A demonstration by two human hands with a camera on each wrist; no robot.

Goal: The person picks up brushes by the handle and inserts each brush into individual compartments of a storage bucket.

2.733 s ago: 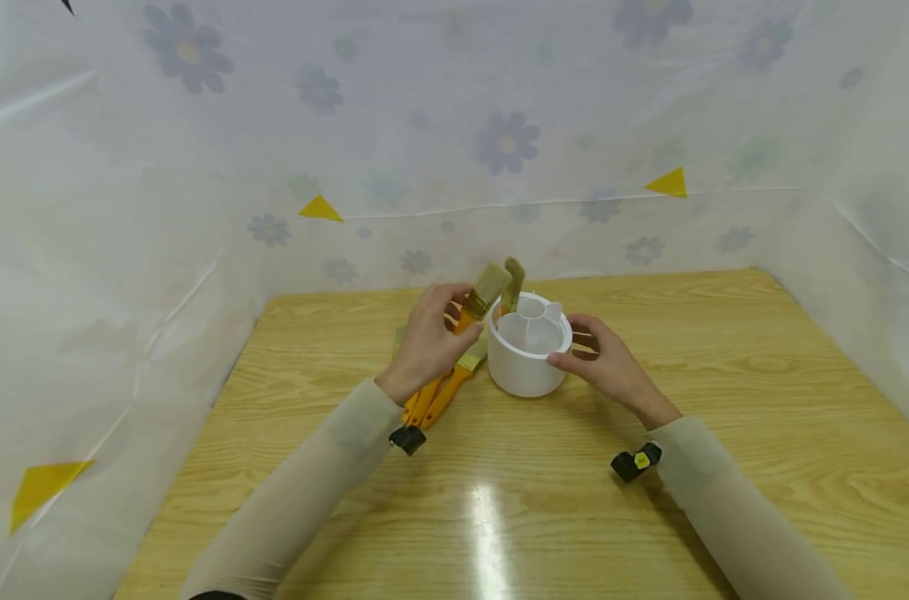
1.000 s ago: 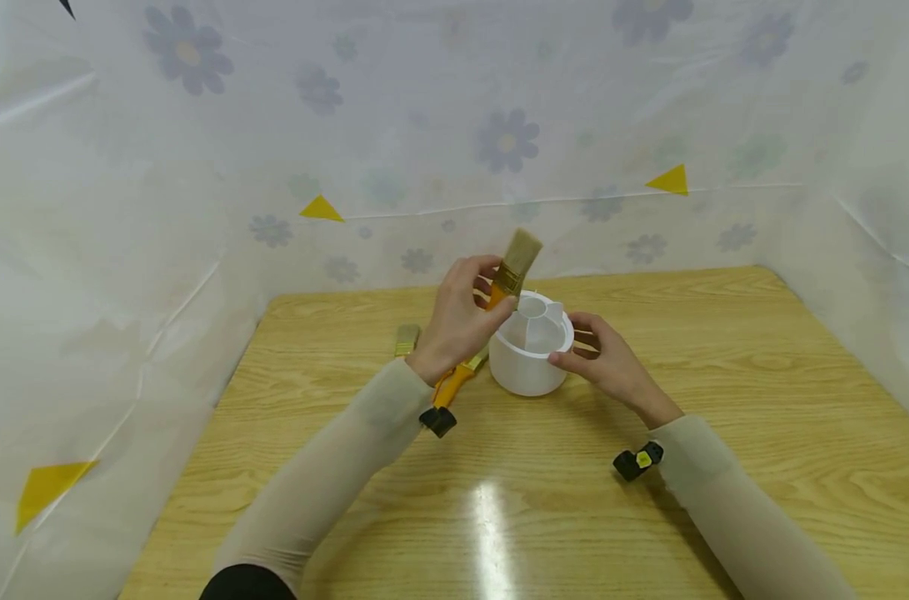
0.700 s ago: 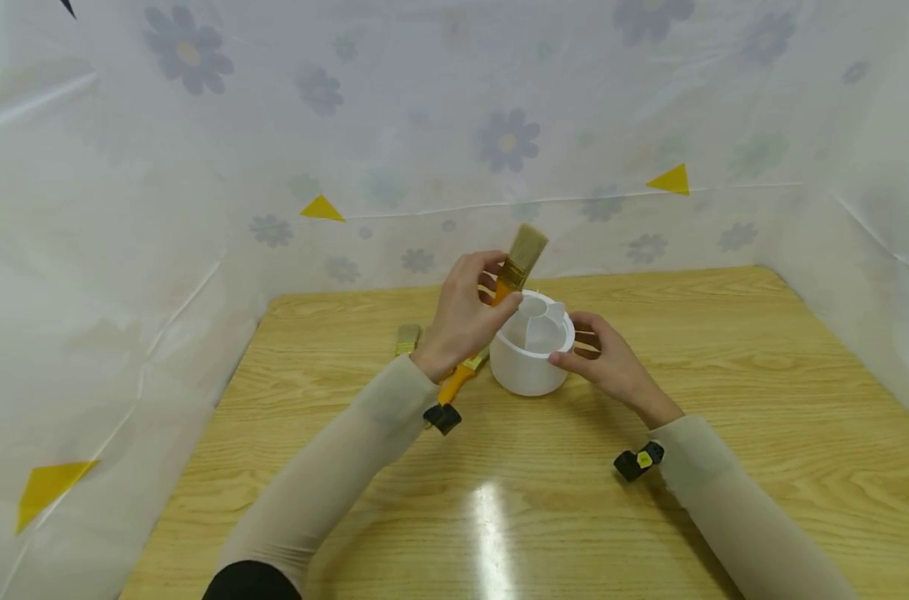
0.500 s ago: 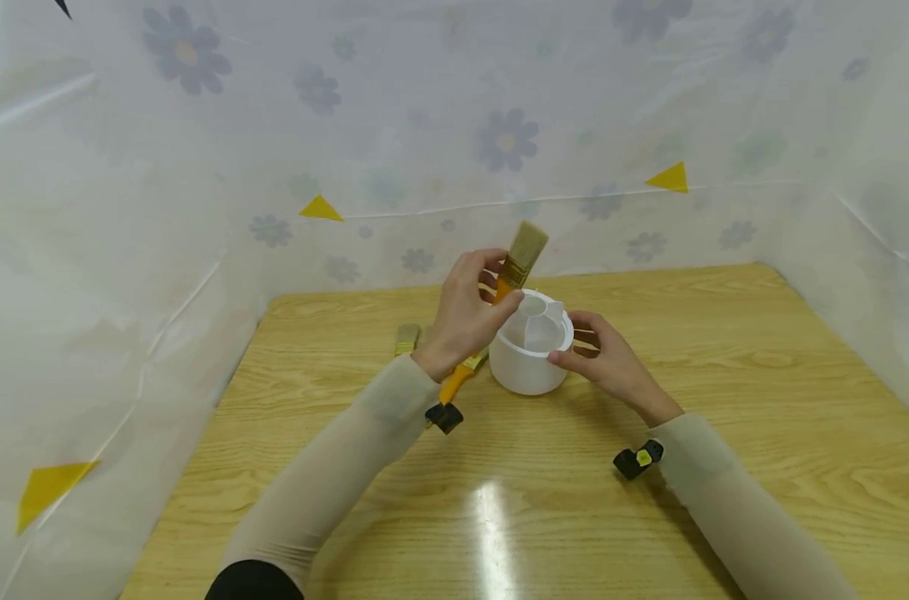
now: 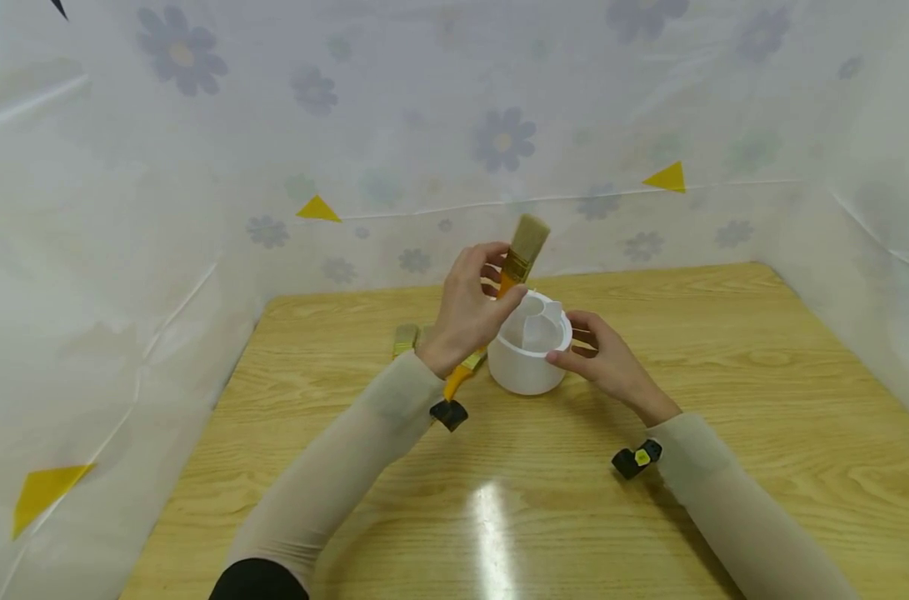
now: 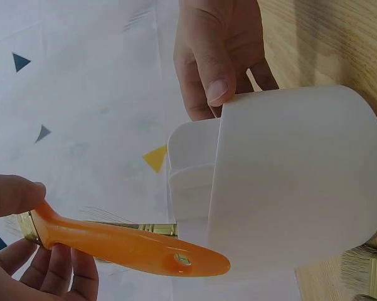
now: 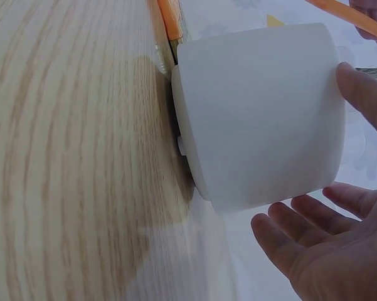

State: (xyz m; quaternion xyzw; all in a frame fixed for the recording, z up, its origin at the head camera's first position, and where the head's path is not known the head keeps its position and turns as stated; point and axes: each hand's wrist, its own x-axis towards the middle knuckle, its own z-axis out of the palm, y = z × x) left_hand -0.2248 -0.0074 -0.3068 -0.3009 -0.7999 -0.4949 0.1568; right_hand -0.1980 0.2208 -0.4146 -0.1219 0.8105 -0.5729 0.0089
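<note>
Higher and farther right than in the earliest frame, the left hand (image 5: 469, 308) is pinching a brush (image 5: 526, 242) near its metal band, holding it tilted, bristles up, by the cup's left rim. Its handle is overlapping the rim in the left wrist view; whether they are touching, I cannot tell. Upright on the table (image 5: 574, 517), the cup (image 5: 527, 373) is holding a second brush (image 6: 157, 230). The right hand (image 5: 607, 362) is gripping the cup's right side, its thumb pressing the rim. Spare brushes (image 5: 461, 377) are lying left of the cup, partly hidden by the left arm.
</note>
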